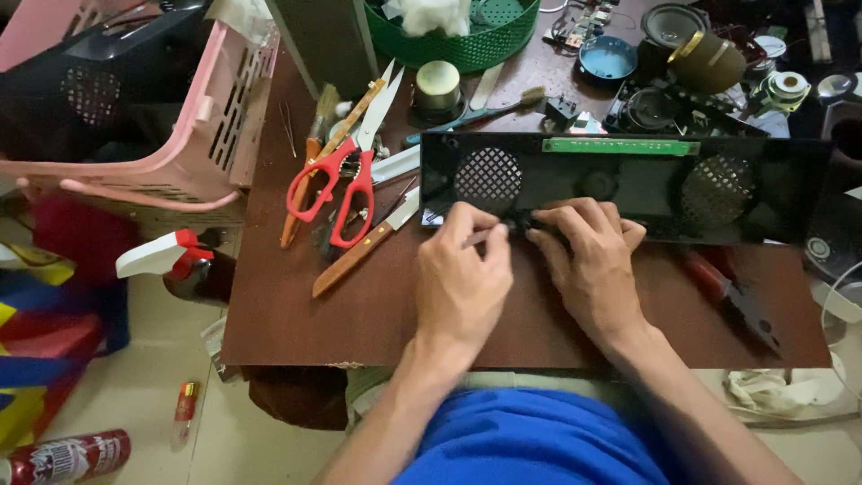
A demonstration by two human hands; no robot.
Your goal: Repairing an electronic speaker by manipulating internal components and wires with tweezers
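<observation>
**Two hands at a black speaker panel**

The long black plastic panel with two round mesh grilles lies across the far right of the brown wooden table. The left hand pinches a thin pale tool at the panel's near edge. The right hand presses down beside it, fingers curled. Red-handled scissors lie to the left.
</observation>
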